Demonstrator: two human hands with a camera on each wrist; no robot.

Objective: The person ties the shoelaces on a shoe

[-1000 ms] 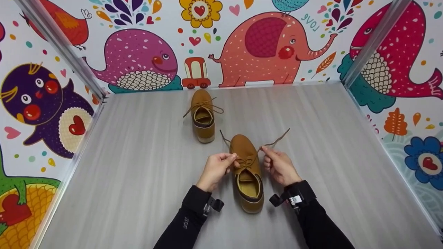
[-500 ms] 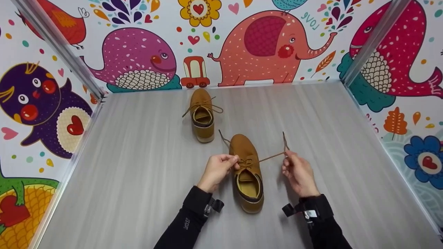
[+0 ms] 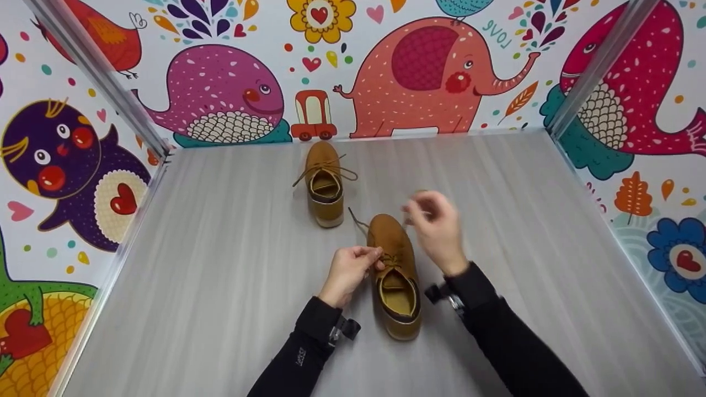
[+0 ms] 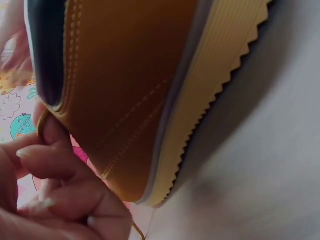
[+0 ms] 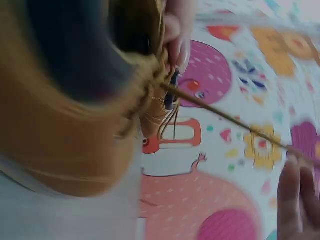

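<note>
A tan lace-up shoe stands on the floor with its toe pointing away from me. At its laces, my left hand pinches a bit of brown shoelace between thumb and index finger. A loose lace end sticks out past the toe on the left. My right hand, blurred, is raised to the right of the toe. From the shoe, a lace runs taut to the right hand's fingertips, which pinch it in the right wrist view.
A second tan shoe, its lace tied in a bow, stands farther back on the left. The pale wood-look floor is bounded by walls with cartoon animals and metal corner posts.
My right hand first drew the lace out to the right, then swung forward and back left, up beside the toe. The left hand and both shoes stay in place.
</note>
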